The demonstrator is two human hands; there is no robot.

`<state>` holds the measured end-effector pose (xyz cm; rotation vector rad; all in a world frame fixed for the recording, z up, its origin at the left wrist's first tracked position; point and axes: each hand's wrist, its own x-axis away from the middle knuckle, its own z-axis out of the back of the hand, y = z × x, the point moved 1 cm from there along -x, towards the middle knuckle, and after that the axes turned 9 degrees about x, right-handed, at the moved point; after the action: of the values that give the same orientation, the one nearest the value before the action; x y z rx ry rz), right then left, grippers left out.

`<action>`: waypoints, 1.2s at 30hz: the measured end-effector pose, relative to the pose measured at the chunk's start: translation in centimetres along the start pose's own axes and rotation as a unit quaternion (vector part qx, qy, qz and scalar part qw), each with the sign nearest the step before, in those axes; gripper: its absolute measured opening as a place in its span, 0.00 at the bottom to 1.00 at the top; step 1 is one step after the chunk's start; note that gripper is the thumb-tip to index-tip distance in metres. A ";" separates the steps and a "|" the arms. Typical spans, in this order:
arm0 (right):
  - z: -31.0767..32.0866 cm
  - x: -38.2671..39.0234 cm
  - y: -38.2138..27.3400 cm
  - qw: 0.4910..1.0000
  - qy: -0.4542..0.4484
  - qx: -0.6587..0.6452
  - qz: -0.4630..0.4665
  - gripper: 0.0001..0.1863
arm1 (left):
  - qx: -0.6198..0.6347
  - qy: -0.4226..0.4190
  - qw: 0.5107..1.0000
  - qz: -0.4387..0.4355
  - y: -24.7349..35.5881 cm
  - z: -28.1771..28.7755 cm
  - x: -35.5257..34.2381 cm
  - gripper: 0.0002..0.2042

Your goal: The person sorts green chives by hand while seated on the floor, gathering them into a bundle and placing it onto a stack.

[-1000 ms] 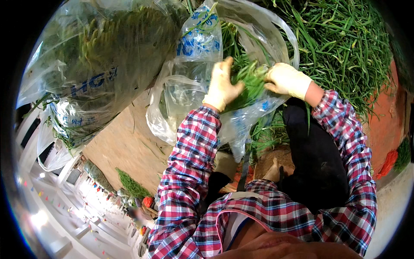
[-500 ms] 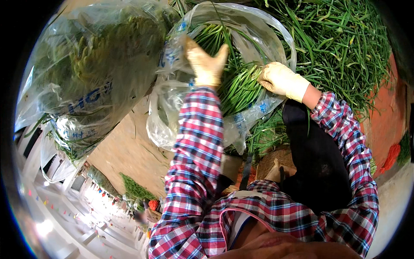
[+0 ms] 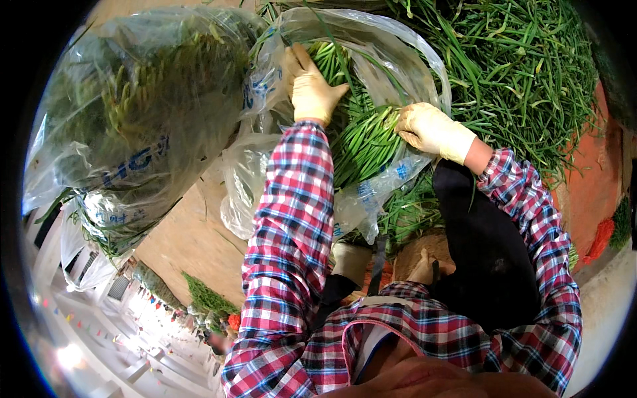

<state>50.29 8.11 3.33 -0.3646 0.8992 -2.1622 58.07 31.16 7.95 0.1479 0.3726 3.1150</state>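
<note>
Moved left hand, splayed and loose, to the open clear bag's left side, keeping right hand, grip impossible to tell, at green stalks already inside, with a loose heap apparently left outside.

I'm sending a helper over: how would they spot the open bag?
Start at the loose green heap, upper right. Just left of it, by the gloved left hand, is the open bag. Unlike the packed bag further left, its wide mouth shows green stalks uncovered.

Two gloved hands, one open clear bag, one filled bag, one large green heap
</note>
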 end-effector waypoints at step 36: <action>4.2 -4.3 -3.4 0.971 0.183 -0.155 0.011 0.20 | 0.645 -0.072 0.749 0.129 -6.8 4.2 8.3 0.28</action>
<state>53.50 10.81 8.84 -0.1003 1.4483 -2.1040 50.11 38.83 11.22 0.4268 2.5165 2.3085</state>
